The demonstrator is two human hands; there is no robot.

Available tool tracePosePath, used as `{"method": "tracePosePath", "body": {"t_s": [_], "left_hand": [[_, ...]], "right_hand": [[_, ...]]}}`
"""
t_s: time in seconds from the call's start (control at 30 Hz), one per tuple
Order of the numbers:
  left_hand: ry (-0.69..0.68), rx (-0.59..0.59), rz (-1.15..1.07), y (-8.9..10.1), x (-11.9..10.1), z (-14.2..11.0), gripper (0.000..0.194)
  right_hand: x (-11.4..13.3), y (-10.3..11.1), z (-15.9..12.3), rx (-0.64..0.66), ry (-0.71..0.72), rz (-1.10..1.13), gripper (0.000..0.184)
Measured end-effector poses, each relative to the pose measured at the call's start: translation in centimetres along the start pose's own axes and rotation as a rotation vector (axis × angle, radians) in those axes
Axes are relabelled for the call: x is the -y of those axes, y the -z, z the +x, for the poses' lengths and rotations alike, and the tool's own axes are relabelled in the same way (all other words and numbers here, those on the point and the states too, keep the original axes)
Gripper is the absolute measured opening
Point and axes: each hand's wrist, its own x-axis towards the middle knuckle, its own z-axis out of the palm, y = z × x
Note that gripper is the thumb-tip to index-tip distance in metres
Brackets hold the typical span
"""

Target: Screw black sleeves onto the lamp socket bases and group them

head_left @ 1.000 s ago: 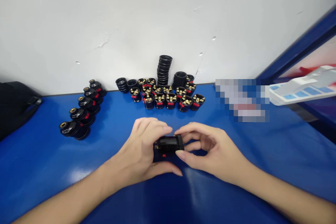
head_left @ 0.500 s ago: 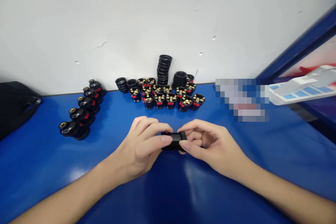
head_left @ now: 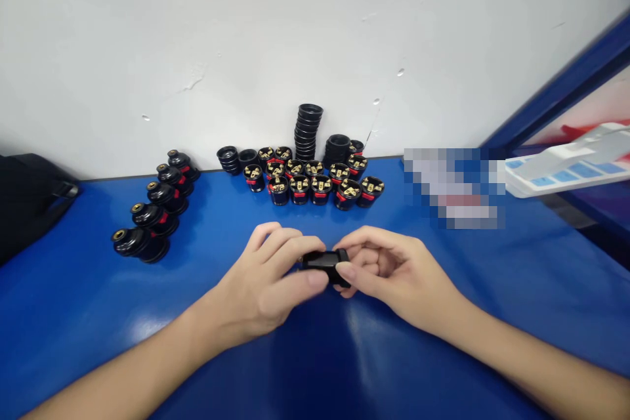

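Above the near part of the table, both hands meet at a small black lamp socket (head_left: 317, 260) lying sideways. My left hand (head_left: 266, 282) has its thumb and fingers round the left end, covering part of it. At the other end, by the raised rim, my right hand (head_left: 401, 275) pinches the socket between thumb and fingers. Beyond the hands stand several black socket bodies (head_left: 321, 189) with brass contacts and red tabs. Ribbed black rings (head_left: 309, 131) form a tall, leaning stack behind them.
Assembled black lamp holders (head_left: 141, 245) form a slanting row at left on the blue table (head_left: 221, 380). Shorter ring stacks (head_left: 337, 147) stand near the white wall (head_left: 315, 26). A black bag-like item (head_left: 29, 203) lies far left. White-and-blue strips (head_left: 566, 170) jut in at right.
The socket has turned between my hands, and its red part no longer shows. My left thumb has shifted slightly down to the near edge. My right hand has barely moved.
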Motion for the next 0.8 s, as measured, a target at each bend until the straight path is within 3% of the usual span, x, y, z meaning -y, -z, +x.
{"method": "tracePosePath", "body": {"t_s": [0.1,0.2,0.37,0.6,0.7,0.8], "left_hand": [[-0.039,-0.013,0.078,0.08,-0.16,0.22,0.03],[0.086,0.039,0.03,0.31,-0.33,0.36,0.046],[0.22,0.154,-0.034,0.72,-0.39,0.27,0.041],[0.092,0.023,0.018,0.34,-0.2,0.17,0.029],[0.095,-0.045,0.053,0.0,-0.16,0.08,0.034],[0.145,0.02,0.001,-0.02,-0.28,0.05,0.056]], "right_hand": [[-0.04,-0.1,-0.02,0.008,0.018,-0.04,0.034],[-0.05,-0.09,0.08,0.001,0.042,-0.077,0.034],[-0.05,0.04,0.22,-0.009,0.063,-0.083,0.033],[-0.07,0.07,0.17,-0.016,0.022,-0.041,0.039],[0.01,-0.03,0.17,-0.002,0.013,-0.055,0.038],[0.06,-0.11,0.2,-0.003,0.027,-0.067,0.037]]}}
